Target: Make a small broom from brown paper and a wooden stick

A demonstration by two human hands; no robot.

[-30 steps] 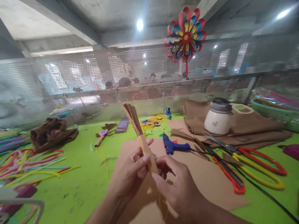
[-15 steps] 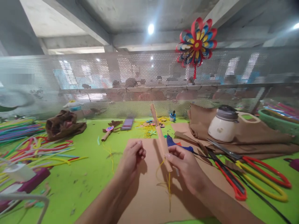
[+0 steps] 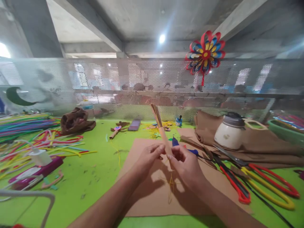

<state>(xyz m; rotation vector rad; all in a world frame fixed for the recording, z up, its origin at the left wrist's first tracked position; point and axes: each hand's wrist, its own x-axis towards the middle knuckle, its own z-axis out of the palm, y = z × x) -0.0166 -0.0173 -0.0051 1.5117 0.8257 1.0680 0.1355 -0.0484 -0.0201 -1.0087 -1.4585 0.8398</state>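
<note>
A slim rolled brown paper tube [image 3: 163, 136] stands tilted in front of me, with narrow brown strips [image 3: 155, 114] sticking out of its top. Fingers of my right hand [image 3: 186, 163] are closed on its lower part from the right. At the tube's left side, my left hand [image 3: 150, 156] is closed, its thumb and finger pinched against it; the fingertips are partly hidden. Yellow string [image 3: 171, 186] dangles in loops below the tube. Under both hands lies a sheet of brown paper [image 3: 140, 202].
To the right are large scissors [image 3: 270, 183], a red-and-black cutter [image 3: 234, 180], a blue glue gun [image 3: 175, 142], folded brown cloth [image 3: 268, 148] and a white jar [image 3: 229, 133]. Pipe cleaners [image 3: 28, 123] and a purple power strip [image 3: 45, 171] lie left. A small brown figure [image 3: 116, 129] lies farther back.
My left hand has moved right and forward to the tube, closing the gap between my hands. My right hand stays on the tube. The whole view has shifted slightly.
</note>
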